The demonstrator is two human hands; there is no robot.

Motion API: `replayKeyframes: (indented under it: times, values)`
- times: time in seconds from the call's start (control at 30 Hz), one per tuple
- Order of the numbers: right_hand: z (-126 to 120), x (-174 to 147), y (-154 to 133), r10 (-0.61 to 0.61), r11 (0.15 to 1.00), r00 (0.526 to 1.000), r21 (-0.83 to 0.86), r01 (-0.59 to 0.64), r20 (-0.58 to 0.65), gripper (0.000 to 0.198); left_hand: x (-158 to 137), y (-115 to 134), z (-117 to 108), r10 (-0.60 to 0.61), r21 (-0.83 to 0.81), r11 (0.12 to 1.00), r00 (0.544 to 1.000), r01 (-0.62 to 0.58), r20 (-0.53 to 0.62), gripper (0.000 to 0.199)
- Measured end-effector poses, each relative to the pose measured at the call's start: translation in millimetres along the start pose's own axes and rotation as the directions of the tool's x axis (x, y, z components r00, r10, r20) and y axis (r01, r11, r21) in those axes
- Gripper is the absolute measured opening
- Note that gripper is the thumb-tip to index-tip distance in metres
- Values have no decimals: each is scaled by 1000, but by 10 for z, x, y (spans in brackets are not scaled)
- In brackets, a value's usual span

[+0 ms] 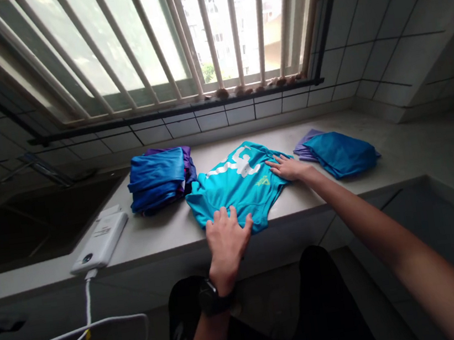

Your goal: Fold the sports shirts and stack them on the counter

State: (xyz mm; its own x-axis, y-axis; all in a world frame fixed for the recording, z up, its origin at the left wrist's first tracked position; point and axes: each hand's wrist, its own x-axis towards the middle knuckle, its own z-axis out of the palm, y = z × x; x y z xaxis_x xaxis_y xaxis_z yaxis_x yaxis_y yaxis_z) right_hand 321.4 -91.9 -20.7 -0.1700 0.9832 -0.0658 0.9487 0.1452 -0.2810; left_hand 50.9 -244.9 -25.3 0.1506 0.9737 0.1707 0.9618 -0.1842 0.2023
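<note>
A turquoise shirt [230, 192] with a white print and a small yellow mark lies partly folded on the white counter, its near edge at the counter's front. My left hand [227, 239] rests on the near edge of the shirt, fingers spread over the cloth; a dark watch is on that wrist. On the shirt's right side my right hand [287, 167] lies flat with its fingers stretched out. A stack of folded blue and purple clothes [159, 179] stands to the left of the shirt. To the right is a folded blue garment [340, 154] on a lilac one [303, 146].
A white power bank [100, 242] with a white cable [88, 305] hanging down sits at the counter's left front. Beyond it is a dark sink [51, 232] with a faucet [45, 169]. A barred window [192, 35] is behind the counter [155, 241].
</note>
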Motion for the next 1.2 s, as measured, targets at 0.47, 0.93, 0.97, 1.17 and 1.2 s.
replayKeyframes:
  times: [0.47, 0.93, 0.97, 1.17, 1.2]
  values:
    - [254, -1503, -986, -328, 939, 932, -159, 304, -157, 53, 126, -1009, -157, 227, 108, 965, 968, -238, 103, 97]
    - [935, -1632, -489, -427, 904, 750, -258, 341, -505, 59, -412, -405, -7, 350, 309, 892, 936, -329, -16, 70]
    - [925, -1645, -433, -443, 897, 735, -254, 363, -514, 58, -419, -422, 43, 351, 315, 894, 935, -317, -56, 69]
    - [917, -1642, -337, -458, 878, 676, -172, 447, -577, 40, -434, -529, 317, 379, 331, 893, 906, -305, -189, 71]
    - [917, -1635, -341, -456, 876, 671, -163, 454, -584, 37, -440, -536, 347, 386, 336, 890, 901, -308, -197, 74]
